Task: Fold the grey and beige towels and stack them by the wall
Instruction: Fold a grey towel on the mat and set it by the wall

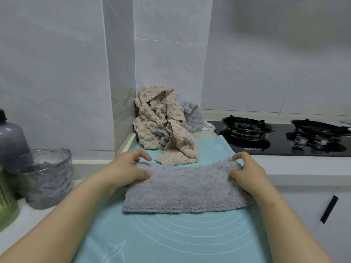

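A grey towel (187, 188), folded into a wide band, lies across the turquoise mat (171, 238). My left hand (127, 168) pinches its far left corner, thumb on top of the pile. My right hand (247, 170) pinches the far right corner. Behind the towel, in the wall corner, sits a crumpled heap of beige towels (161, 120) mixed with more grey towels (192, 118). One beige towel (180, 149) trails down from the heap onto the mat, just beyond the folded towel.
A black gas hob (284, 137) with two burners takes up the counter to the right. At the left stand a glass jar (45, 177), a dark grey container (11, 135) and a green object (6, 205). Tiled walls (171, 54) close the back.
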Demonstrator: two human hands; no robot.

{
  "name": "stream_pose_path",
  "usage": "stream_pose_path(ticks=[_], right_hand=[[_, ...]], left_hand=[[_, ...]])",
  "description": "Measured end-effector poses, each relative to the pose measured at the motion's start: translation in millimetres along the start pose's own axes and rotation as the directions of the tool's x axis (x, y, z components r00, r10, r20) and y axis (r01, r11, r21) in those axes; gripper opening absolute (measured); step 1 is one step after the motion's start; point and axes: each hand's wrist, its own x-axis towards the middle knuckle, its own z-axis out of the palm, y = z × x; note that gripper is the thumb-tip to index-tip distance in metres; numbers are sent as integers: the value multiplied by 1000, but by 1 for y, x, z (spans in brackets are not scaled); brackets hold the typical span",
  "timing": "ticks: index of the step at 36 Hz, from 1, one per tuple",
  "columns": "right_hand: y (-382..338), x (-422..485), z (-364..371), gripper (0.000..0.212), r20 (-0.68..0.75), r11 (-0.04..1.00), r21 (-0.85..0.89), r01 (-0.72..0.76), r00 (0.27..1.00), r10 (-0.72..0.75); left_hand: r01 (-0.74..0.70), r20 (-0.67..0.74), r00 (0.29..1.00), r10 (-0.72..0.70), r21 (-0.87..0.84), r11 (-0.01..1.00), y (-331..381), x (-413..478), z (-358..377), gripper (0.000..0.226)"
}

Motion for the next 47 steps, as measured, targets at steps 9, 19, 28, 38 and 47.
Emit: stream_pose_path(ticks=[9,19,28,38,47], right_hand=[[-1,-5,1,51,43,994,-89,-56,997,60],[-3,-6,0,25,47,996,79,-37,998,33],[-6,-5,-5,32,93,939,332,-83,994,55],[-41,-27,1,43,294,484,855,-185,942,-160],[-54,-38,27,46,487,343,868,-359,751,-446]], left_hand=[[-80,129,992,14,521,850,-1,-9,2,25],[-442,413,883,222,576,687,5,-13,29,64],[-415,466,878,105,634,653,2,-12,37,50],[30,48,999,-8,-466,884,18,-8,36,11],[245,217,968,-123,-735,632,20,-12,29,44]])
